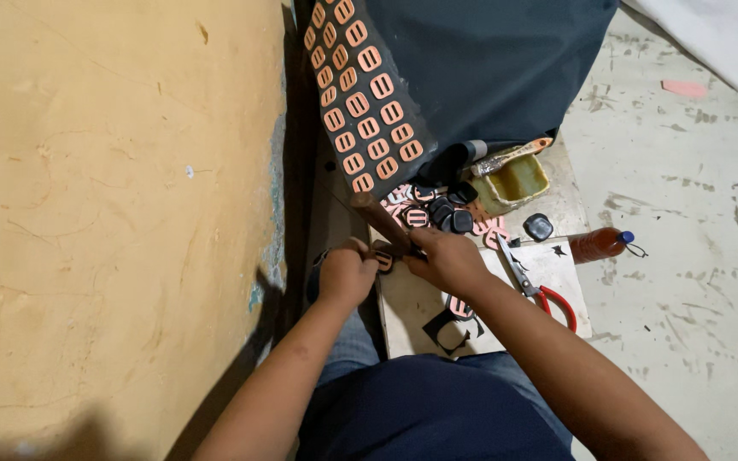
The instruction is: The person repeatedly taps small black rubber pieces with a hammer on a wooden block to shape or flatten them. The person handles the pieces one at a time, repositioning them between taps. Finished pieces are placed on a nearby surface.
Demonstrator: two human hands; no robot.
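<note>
Knees in dark blue cloth fill the bottom of the view, and just beyond them lies a pale board [412,307] that serves as the working surface on the floor. Both forearms reach forward over the near edge of that board. The left hand [346,273] is curled into a fist at the board's left far corner, its fingers closed together around something small that cannot be made out. The right hand [448,259], just right of it over the board's far edge, has its fingers clamped on the lower end of a brown wooden handle [379,219], which slants up and away to the left from the board. A small orange slotted piece [383,260] sits between the two hands, touching the board's far edge. Scissors with red handles [533,286] lie on the right part of the board, and a dark cut-out scrap [448,331] lies on its near part. Beyond the board sits a cluster of black pieces [449,213], a yellow-green tub [516,182] with a brush across it, and a brown bottle with a blue cap [598,244] off the board's right far corner. Farthest from the board, a dark sheet [367,94] carrying rows of orange slotted pieces leans against black fabric [489,60].
</note>
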